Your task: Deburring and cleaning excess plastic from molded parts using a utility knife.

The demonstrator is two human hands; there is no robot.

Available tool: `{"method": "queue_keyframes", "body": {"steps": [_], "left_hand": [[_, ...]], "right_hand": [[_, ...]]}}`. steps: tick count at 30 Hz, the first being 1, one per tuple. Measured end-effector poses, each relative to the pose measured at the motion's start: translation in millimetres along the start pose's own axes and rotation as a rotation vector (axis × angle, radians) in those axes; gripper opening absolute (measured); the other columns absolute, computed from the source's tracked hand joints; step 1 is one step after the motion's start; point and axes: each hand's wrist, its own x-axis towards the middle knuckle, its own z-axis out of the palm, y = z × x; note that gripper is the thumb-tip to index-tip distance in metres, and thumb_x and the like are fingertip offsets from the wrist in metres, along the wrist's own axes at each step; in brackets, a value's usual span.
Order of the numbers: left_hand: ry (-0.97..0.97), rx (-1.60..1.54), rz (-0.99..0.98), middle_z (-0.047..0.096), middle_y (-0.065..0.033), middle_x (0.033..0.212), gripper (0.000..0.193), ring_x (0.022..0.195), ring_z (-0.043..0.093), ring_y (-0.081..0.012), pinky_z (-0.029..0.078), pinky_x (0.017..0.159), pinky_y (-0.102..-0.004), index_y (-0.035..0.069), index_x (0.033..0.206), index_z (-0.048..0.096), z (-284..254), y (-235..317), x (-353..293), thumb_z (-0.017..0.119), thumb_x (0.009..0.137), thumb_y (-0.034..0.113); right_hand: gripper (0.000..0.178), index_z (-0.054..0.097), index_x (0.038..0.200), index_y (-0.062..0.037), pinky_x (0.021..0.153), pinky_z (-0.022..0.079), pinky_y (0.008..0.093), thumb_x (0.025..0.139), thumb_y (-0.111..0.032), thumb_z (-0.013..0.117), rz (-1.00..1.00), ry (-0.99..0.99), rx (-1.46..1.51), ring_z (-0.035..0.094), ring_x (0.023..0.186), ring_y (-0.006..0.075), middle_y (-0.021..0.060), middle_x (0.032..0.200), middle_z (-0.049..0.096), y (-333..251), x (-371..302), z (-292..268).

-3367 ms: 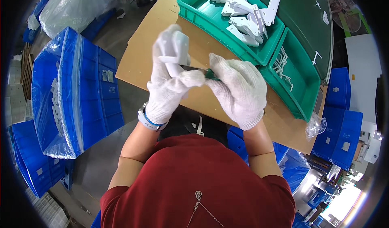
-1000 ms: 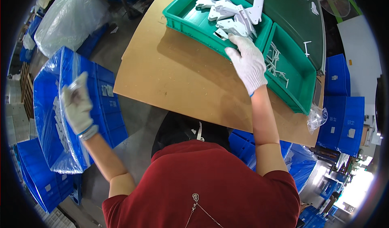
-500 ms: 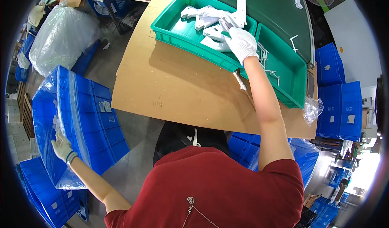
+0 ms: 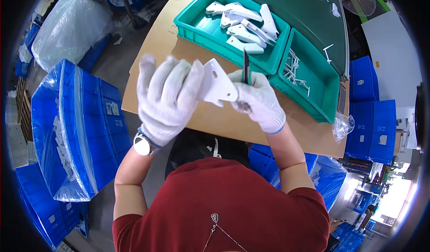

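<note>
A flat white plastic part point(image 4: 218, 82) with holes and a notched edge is held up over the table between my gloved hands. My left hand point(image 4: 165, 95) grips its left end, with the fingers partly spread and the thumb hidden. A slim black tool point(image 4: 246, 65) stands up out of my closed right hand point(image 4: 260, 97), its kind unclear. The right fingertips are at the part's right end. Beyond my hands, several similar white parts point(image 4: 244, 33) lie in a green bin point(image 4: 215, 41).
A second green bin point(image 4: 322, 102) with thin white sticks point(image 4: 293, 68) adjoins the first on the cardboard-topped table point(image 4: 156, 81). Behind them runs a dark green surface point(image 4: 295, 5) with white scraps. A plastic-lined blue crate point(image 4: 101, 131) stands at left, holding white parts point(image 4: 62, 149).
My right hand has drawn back from the bin toward me. My left hand has come from the left crate to the middle. A white part is now between them, and the black tool shows.
</note>
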Motion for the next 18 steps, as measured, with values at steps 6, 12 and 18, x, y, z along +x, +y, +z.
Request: {"method": "queue_keyframes", "body": {"steps": [6, 12, 18], "left_hand": [[-0.02, -0.111, -0.133, 0.058, -0.0061, 0.096, 0.046, 0.1, 0.061, -0.0285, 0.048, 0.103, -0.0596, 0.012, 0.106, 0.064, 7, -4, -9, 0.079, 0.063, 0.011], [-0.037, -0.014, -0.006, 0.057, -0.0057, 0.097, 0.038, 0.099, 0.062, -0.028, 0.045, 0.105, -0.0628, 0.017, 0.097, 0.062, 2, -7, -9, 0.074, 0.061, 0.015], [-0.037, 0.006, 0.002, 0.056, -0.0048, 0.096, 0.035, 0.1, 0.064, -0.0272, 0.042, 0.107, -0.0648, 0.019, 0.095, 0.062, -1, -6, -10, 0.073, 0.062, 0.016]], "right_hand": [[0.051, 0.066, 0.125, -0.0022, 0.086, 0.056, 0.0319, 0.088, -0.033, 0.081, -0.335, 0.126, -0.628, 0.069, 0.096, 0.0187, 0.0078, 0.109, 0.072, -20, -26, 8], [0.041, 0.071, 0.124, -0.0044, 0.085, 0.056, 0.0359, 0.084, -0.009, 0.078, -0.705, 0.152, -1.021, 0.071, 0.096, 0.026, 0.0125, 0.105, 0.074, -20, -33, 0], [0.042, 0.075, 0.118, -0.0075, 0.081, 0.056, 0.0406, 0.078, -0.014, 0.083, -0.7, 0.177, -1.202, 0.07, 0.093, 0.0337, 0.0133, 0.099, 0.074, -23, -40, 1]]}}
